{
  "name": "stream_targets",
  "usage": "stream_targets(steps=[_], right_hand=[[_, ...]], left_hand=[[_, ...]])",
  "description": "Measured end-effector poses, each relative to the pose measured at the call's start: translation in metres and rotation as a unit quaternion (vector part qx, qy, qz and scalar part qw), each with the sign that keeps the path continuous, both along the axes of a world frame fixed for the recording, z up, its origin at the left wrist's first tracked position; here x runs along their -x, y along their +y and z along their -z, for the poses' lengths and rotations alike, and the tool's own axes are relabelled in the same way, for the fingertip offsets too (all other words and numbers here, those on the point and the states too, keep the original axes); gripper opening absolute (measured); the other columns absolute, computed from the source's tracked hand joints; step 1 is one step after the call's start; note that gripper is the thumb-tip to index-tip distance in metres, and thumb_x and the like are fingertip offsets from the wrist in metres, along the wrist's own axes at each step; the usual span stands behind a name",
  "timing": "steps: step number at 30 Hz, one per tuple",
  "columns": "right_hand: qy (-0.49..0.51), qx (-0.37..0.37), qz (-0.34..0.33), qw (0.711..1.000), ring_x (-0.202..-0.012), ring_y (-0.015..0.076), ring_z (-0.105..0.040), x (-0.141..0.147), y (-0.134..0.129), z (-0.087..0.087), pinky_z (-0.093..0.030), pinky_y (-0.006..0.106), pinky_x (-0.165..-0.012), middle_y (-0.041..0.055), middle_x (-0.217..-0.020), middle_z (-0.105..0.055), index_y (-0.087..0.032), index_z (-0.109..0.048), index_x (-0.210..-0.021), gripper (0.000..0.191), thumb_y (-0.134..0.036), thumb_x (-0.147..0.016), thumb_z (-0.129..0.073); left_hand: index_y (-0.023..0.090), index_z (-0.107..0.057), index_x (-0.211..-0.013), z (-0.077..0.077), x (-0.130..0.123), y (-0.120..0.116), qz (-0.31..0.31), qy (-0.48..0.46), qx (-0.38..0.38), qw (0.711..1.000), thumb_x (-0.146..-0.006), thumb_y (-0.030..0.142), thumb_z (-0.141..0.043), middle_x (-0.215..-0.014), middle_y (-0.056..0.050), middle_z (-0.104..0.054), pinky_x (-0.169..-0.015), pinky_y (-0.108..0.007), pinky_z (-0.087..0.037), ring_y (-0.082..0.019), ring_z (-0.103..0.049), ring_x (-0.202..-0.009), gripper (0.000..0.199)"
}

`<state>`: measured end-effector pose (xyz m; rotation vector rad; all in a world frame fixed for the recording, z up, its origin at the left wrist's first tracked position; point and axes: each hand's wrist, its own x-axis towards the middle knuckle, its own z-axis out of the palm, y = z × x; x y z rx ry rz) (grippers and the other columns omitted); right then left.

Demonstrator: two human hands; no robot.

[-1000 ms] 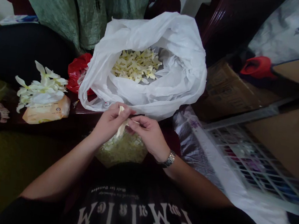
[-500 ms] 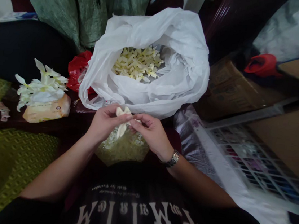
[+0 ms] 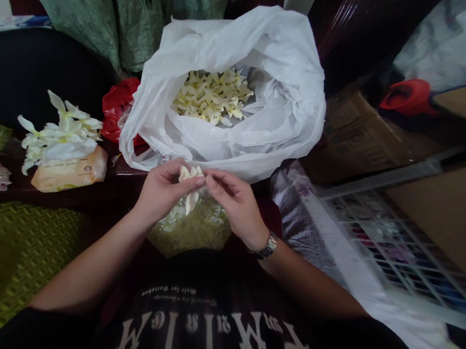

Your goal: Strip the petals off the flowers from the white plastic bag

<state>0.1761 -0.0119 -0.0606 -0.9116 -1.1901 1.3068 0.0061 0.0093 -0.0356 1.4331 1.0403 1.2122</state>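
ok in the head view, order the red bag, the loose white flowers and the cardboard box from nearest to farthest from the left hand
From the left hand:
1. Red bag, up and to its left
2. White flowers, farther left, on a wrapped pack
3. Cardboard box, far over on the right

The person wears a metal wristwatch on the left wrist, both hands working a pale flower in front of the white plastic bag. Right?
No: the metal wristwatch is on the right wrist, as the head view shows. The left hand and right hand do work a pale flower in front of the white plastic bag.
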Motion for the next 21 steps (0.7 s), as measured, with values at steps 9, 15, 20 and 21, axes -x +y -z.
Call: stream_targets(steps=[9,15,20,21], right_hand=[[0.098,0.078,0.033,0.992,-0.076,0.0149,-0.067,0.011,0.007,-0.003,-0.055,0.031,-0.079,-0.0016,-0.079,-0.075,-0.026,-0.078,-0.08,0.021,-0.046,-0.075,-0.082],[0.104,0.067,0.038,0.992,-0.088,0.0193,-0.07,0.013,0.008,-0.001,-0.056,0.035,-0.087,0.0,-0.084,-0.078,-0.027,-0.08,-0.083,0.023,-0.048,-0.074,-0.083],[0.113,0.097,0.048,0.988,-0.085,0.0199,-0.069,0.015,0.006,0.004,-0.056,0.036,-0.08,0.0003,-0.087,-0.078,-0.028,-0.079,-0.089,0.033,-0.054,-0.07,-0.083],[0.12,0.101,0.042,0.987,-0.085,0.02,-0.069,0.015,0.006,0.004,-0.056,0.037,-0.08,0.0004,-0.087,-0.078,-0.028,-0.078,-0.088,0.033,-0.055,-0.07,-0.083]], left_hand=[[0.019,-0.071,-0.075,-0.003,-0.005,-0.003,0.006,0.053,-0.035,0.998,-0.07,0.038,-0.089,-0.071,0.001,-0.065,-0.067,-0.026,-0.047,-0.013,-0.056,-0.067,0.026],[0.02,-0.074,-0.071,-0.005,-0.002,-0.003,0.011,0.094,-0.078,0.992,-0.082,0.038,-0.08,-0.073,-0.001,-0.063,-0.071,-0.029,-0.045,-0.015,-0.055,-0.072,0.021],[0.019,-0.062,-0.063,-0.003,-0.004,-0.003,-0.009,0.073,-0.059,0.996,-0.078,0.037,-0.083,-0.065,0.003,-0.052,-0.064,-0.027,-0.039,-0.012,-0.048,-0.063,0.032],[0.019,-0.06,-0.063,-0.003,-0.005,-0.003,-0.012,0.06,-0.046,0.997,-0.077,0.037,-0.084,-0.064,0.003,-0.051,-0.062,-0.027,-0.039,-0.011,-0.046,-0.062,0.032]])
